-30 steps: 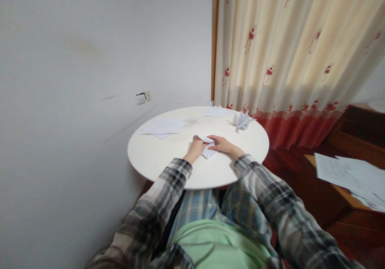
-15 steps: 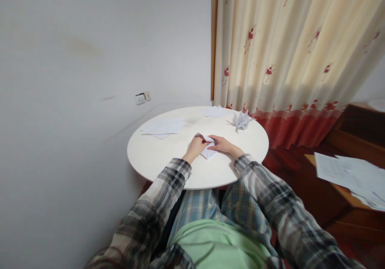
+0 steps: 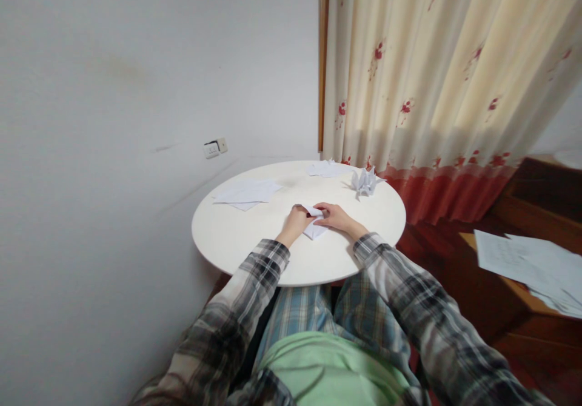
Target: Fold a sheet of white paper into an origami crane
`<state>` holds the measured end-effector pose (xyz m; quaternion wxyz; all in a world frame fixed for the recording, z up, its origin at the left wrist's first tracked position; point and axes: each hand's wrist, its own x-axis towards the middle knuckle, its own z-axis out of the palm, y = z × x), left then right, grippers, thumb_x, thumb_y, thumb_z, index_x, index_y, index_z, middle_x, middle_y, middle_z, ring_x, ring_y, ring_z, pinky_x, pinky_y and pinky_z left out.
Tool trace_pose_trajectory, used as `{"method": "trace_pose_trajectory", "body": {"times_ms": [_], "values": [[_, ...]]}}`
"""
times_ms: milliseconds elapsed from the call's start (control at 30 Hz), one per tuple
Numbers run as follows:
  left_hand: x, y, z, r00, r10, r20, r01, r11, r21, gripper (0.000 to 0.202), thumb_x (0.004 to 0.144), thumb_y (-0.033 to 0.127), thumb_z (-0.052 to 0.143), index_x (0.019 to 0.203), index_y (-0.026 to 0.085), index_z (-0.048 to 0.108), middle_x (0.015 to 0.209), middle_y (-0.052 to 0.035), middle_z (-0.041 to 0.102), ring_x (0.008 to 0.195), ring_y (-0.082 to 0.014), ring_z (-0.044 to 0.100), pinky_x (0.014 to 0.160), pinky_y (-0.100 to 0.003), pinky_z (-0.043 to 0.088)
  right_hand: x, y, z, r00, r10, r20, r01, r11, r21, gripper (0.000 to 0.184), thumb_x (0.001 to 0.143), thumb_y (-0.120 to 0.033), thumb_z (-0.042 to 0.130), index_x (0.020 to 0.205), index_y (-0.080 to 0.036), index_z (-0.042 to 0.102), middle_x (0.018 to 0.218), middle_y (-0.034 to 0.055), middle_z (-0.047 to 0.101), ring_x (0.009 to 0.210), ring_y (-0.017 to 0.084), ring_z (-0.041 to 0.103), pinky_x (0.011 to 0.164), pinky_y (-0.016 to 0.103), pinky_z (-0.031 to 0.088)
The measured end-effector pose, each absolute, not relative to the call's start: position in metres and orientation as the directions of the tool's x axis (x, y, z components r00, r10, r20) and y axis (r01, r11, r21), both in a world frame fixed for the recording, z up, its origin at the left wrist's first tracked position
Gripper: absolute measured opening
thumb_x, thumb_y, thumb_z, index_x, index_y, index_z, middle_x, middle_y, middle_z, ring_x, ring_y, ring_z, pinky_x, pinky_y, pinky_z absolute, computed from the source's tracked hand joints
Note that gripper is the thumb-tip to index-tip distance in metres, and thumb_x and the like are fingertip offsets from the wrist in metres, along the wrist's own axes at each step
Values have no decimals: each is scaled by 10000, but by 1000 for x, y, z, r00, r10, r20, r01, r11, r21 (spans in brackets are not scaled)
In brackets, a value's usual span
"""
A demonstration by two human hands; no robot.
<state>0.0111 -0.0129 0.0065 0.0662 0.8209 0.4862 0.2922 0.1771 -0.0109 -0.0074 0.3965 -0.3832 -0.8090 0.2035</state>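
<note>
A small piece of folded white paper (image 3: pixel 314 230) lies on the round white table (image 3: pixel 254 242), between my two hands. My left hand (image 3: pixel 297 221) is closed on its left side, with the fingertips partly hidden behind a raised flap. From the right, my right hand (image 3: pixel 334 217) grips the same paper, its thumb and fingers curved around the upper flap. The lower part of the paper comes to a point toward me and rests on the tabletop.
White paper sheets (image 3: pixel 248 194) lie at the table's left. Folded paper shapes (image 3: pixel 364 183) stand at the back right, near another paper pile (image 3: pixel 325 168). A wooden cabinet with papers (image 3: pixel 527 263) is at the right. A curtain (image 3: pixel 400 79) hangs behind; a wall borders the left.
The raised flap of the folded paper is pressed slightly lower between my hands. Both hands stay in nearly the same place.
</note>
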Motion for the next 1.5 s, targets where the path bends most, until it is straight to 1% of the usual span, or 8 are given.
{"method": "trace_pose_trajectory", "body": {"times_ms": [200,333,567,967,1067,1167,1300,1500], "values": [[13,-17,11,366,846,388,773,-508,380,189,759,221,560,888,157,683,925,-77,679,863,-171,605,782,-251,440,178,-10,-7,-393,782,483,531,622,-575,259,714,-300,598,934,-166,629,880,23,659,780,152,573,738,259,420],[13,-24,15,384,828,408,793,-522,313,246,808,334,489,811,177,678,816,-53,678,760,-157,598,669,-230,418,178,-10,-8,-370,814,448,606,577,-548,216,729,-337,590,837,-155,634,760,10,646,690,134,539,655,230,404],[16,-34,19,320,817,480,801,-504,324,316,808,440,459,786,192,653,765,-36,659,698,-149,584,590,-224,374,179,-11,-7,-395,801,449,610,595,-524,231,736,-332,584,875,-153,633,798,22,648,687,128,533,657,226,400],[19,-23,13,173,766,619,713,-531,458,211,839,315,446,850,185,612,787,-34,646,725,-148,576,665,-241,416,179,-10,-6,-398,821,408,585,570,-577,289,683,-257,634,942,-129,634,902,53,662,782,165,574,715,252,412],[17,-23,15,147,673,725,720,-575,389,162,820,282,486,824,183,613,830,-54,619,824,-182,549,757,-295,420,178,-12,-5,-403,823,401,581,569,-582,287,686,-254,631,941,-122,631,902,55,663,786,162,575,717,245,410],[16,-23,18,106,554,826,732,-606,313,109,777,273,554,776,184,618,988,-79,572,981,-217,489,869,-357,383,177,-13,-5,-400,823,403,574,568,-590,284,676,-243,641,934,-126,632,892,49,665,779,157,575,714,238,410],[17,-21,17,106,498,860,651,-689,319,67,769,234,565,756,180,602,1129,-78,536,1082,-213,454,945,-367,343,177,-13,-5,-407,820,402,558,572,-602,299,675,-242,644,949,-123,631,909,54,666,788,163,580,728,245,412],[20,-20,14,107,605,789,518,-711,475,81,800,231,509,783,180,570,813,-30,622,801,-158,575,760,-282,434,177,-14,-5,-412,822,393,546,568,-616,289,682,-222,630,953,-122,631,924,57,663,800,163,579,739,247,408]]}}
